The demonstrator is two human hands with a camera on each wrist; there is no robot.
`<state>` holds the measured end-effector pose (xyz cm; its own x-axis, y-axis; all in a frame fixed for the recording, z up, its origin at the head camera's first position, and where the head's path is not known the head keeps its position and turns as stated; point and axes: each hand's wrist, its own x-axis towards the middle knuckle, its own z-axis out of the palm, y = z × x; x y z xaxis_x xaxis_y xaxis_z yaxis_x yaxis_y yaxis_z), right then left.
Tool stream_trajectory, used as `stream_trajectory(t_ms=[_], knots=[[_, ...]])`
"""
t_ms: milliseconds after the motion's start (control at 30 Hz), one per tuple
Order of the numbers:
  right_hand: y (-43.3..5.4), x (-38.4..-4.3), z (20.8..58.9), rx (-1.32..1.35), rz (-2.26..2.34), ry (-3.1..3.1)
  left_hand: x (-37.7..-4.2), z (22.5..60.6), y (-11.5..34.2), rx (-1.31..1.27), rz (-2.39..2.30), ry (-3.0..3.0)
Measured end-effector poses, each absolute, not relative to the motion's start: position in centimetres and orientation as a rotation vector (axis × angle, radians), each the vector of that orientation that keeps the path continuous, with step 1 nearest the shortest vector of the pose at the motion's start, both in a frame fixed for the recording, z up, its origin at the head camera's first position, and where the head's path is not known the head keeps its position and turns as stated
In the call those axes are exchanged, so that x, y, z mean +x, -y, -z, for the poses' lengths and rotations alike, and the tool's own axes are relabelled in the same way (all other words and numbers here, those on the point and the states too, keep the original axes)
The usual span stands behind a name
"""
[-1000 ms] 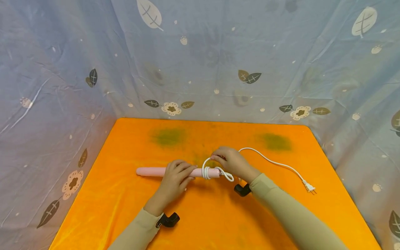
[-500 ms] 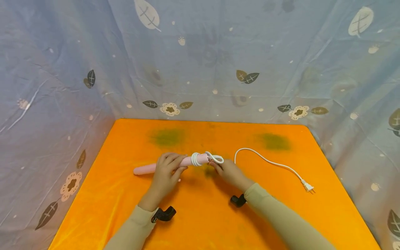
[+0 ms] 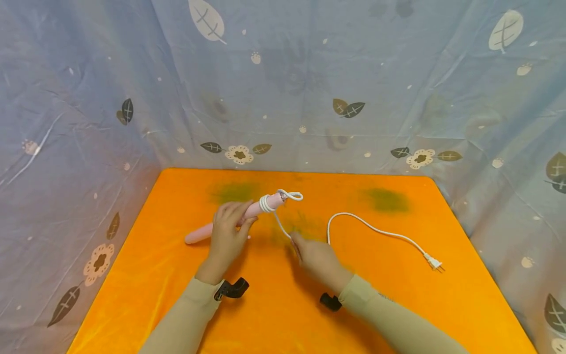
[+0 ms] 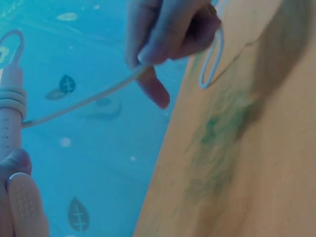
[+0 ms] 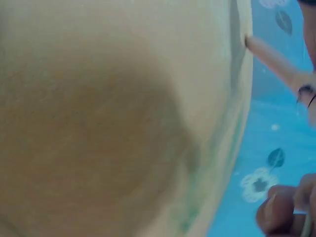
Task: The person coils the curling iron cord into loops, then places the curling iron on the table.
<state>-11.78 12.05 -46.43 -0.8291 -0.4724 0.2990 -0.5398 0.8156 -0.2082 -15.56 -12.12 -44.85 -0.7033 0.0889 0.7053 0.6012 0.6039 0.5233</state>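
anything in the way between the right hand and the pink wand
Nothing visible blocks it: only the cord that the right hand holds spans the gap, leading up to its wraps round the wand. The left hand grips the wand, clear of that gap.

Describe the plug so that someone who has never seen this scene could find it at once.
Start with the orange table and look to its right side. Follow the white cord where it curves out from behind the right hand to its end, at the white plug. Its two prongs set it apart from the plain cord and the pink wand in the left hand.
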Motion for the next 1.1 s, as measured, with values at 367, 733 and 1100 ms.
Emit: stream_trajectory(t_ms=[367,733,1100], knots=[[-11.3,-9.6,43.9,0.960,-0.171,2.561,-16.4,45.7,11.4,-0.548,0.921,2.323],[-11.1,-9.6,40.5,1.137,-0.240,2.425,-15.8,47.9,10.8,-0.708,0.731,2.402],[-11.9,-11.9,38.2,1.203,-0.234,2.446,-14.2,49.5,10.4,-0.853,0.617,2.521]])
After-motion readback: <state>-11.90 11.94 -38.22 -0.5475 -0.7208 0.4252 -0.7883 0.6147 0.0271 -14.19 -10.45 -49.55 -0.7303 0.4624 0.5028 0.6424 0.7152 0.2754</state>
